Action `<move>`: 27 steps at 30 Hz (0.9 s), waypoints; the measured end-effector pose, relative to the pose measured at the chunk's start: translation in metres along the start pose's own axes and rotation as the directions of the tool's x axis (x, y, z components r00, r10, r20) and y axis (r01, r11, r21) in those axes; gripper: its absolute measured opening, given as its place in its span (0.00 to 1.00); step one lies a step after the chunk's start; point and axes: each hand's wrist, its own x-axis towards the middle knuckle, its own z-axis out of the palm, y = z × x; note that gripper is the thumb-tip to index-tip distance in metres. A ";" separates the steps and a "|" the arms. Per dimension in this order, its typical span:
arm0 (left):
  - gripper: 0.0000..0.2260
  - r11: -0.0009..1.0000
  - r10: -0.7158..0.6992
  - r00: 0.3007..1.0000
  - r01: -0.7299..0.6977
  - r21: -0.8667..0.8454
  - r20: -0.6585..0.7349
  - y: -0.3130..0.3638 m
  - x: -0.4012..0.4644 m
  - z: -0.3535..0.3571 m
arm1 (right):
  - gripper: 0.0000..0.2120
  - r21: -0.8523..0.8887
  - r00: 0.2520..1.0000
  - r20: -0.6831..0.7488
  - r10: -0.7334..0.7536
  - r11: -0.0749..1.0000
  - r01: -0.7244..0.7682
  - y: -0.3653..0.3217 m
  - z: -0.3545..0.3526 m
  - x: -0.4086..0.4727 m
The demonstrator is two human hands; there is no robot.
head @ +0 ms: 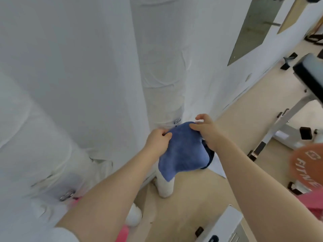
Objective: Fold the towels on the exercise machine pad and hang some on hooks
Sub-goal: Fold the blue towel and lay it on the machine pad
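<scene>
A blue towel point(181, 151) hangs in front of a white wall, held up near a small metal hook point(177, 121) on a wrapped white column. My left hand point(158, 139) pinches the towel's upper left edge. My right hand point(205, 130) grips its upper right part, with the fingers partly spread over the top. The towel's lower corner droops toward the floor. A second metal hook point(67, 195) sits on the wall at the lower left, with something pink point(76, 199) just beside it.
An exercise bench with a black pad point(307, 75) and white frame point(283, 123) stands at the right. An orange fitness disc point(307, 166) and pink cloth point(312, 201) lie at the right edge. A white box point(225, 226) sits on the beige floor below.
</scene>
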 end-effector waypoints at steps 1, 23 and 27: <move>0.07 1.000 -0.003 0.998 0.003 0.009 -0.065 -0.006 0.006 0.006 | 0.11 0.006 0.999 -0.018 0.050 0.999 -0.050 0.011 0.005 0.011; 0.13 0.995 0.064 0.949 -0.038 -0.088 0.310 -0.066 -0.268 -0.006 | 0.06 -0.244 0.968 -0.247 0.048 0.963 -0.110 0.121 0.049 -0.301; 0.11 1.000 -0.013 0.879 0.025 -0.019 0.476 -0.094 -0.352 0.019 | 0.06 -0.259 0.956 -0.289 0.052 0.957 -0.130 0.149 0.029 -0.421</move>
